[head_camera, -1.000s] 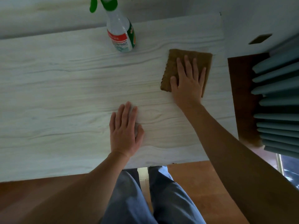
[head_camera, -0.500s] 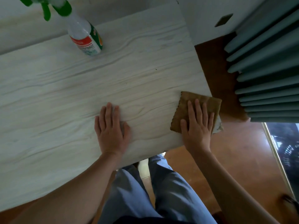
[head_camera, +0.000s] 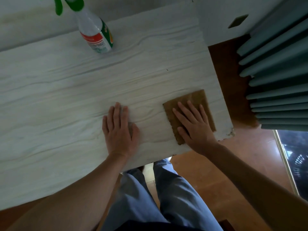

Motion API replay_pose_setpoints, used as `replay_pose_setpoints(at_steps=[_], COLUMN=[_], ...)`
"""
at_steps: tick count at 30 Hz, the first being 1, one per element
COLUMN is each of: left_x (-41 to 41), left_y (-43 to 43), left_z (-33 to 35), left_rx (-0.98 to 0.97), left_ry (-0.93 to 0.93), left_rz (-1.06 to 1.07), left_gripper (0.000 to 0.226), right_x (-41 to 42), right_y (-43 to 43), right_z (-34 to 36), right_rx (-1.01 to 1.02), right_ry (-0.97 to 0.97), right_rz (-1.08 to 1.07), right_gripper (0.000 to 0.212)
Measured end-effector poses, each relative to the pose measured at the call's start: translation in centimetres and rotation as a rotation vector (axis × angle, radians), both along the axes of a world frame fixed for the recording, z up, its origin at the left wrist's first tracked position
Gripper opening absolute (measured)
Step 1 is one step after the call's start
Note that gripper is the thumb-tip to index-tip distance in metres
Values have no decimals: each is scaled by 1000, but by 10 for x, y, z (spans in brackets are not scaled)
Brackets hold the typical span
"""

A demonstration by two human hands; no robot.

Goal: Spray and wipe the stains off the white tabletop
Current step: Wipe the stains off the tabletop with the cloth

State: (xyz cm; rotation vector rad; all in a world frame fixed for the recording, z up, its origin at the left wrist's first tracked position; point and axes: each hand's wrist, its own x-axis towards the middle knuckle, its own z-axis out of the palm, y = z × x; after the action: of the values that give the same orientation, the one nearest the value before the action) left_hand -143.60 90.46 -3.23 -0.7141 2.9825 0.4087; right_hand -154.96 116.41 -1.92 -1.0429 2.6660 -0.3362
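The white wood-grain tabletop (head_camera: 58,97) fills the left and middle of the head view. A brown cloth (head_camera: 198,100) lies flat near the table's near right corner. My right hand (head_camera: 195,127) presses on the cloth with straight, spread fingers. My left hand (head_camera: 119,130) rests flat on the bare tabletop to the left of the cloth, a short gap between them. A spray bottle (head_camera: 95,34) with a green trigger and a red and green label stands at the table's far edge.
Grey-green curtain folds (head_camera: 276,77) hang close to the table's right side. Brown floor (head_camera: 225,172) shows below the table's near edge, and my legs in blue trousers (head_camera: 158,197) stand against it. A dark window strip (head_camera: 295,155) lies at the far right.
My right hand has slid the cloth from the far right part of the table back to the near right corner, then slightly inward. My left hand has stayed flat on the table.
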Motion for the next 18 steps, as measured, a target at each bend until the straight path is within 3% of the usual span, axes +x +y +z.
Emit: replay_pose_setpoints(at_steps=[10, 18], left_x=[0, 0], left_y=[-1, -1], left_z=[0, -2], left_rx=[-27, -49], left_ry=[19, 57], left_rz=[-13, -24], left_gripper=[65, 65], right_x=[-94, -104], right_y=[-112, -114], right_z=[-5, -9], right_rx=[-35, -37], right_ry=[27, 35], right_rz=[97, -268], right_gripper=[57, 59])
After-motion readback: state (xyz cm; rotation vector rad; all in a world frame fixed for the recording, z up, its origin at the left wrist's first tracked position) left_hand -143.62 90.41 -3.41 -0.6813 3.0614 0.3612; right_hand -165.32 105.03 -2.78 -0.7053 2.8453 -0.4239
